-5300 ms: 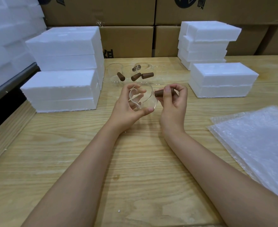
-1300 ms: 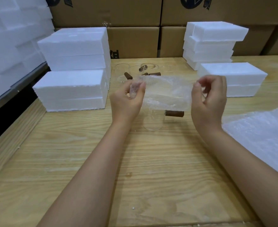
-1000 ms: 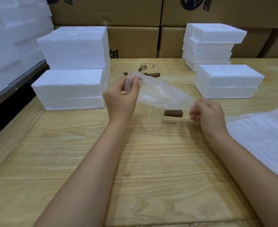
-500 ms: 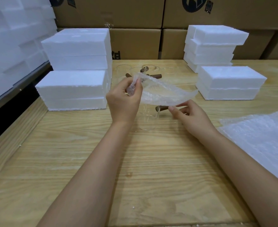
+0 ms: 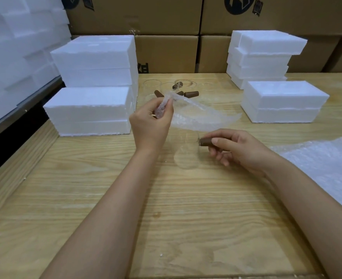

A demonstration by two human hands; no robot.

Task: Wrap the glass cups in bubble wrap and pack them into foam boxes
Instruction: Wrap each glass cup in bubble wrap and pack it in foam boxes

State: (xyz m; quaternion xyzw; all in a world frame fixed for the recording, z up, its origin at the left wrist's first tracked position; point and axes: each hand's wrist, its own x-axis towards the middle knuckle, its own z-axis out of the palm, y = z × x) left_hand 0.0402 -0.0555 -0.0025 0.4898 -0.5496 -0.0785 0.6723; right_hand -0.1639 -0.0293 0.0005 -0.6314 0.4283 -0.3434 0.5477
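A clear glass cup (image 5: 186, 152) with a brown wooden handle (image 5: 205, 141) stands on the wooden table (image 5: 105, 198) in front of me. My right hand (image 5: 238, 148) grips that handle from the right. My left hand (image 5: 152, 123) pinches one corner of a bubble wrap sheet (image 5: 202, 115), which hangs in the air above and behind the cup. Several more glass cups with brown handles (image 5: 174, 89) stand at the back of the table.
White foam boxes are stacked at the left (image 5: 91, 85) and at the right (image 5: 282, 101), with more foam pieces behind (image 5: 262, 55). A pile of bubble wrap sheets (image 5: 327, 164) lies at the right edge. Cardboard cartons (image 5: 166, 51) line the back.
My right hand let go of the bubble wrap sheet, dropped to the table and closed on the cup's handle. My left hand still holds the sheet by its corner.
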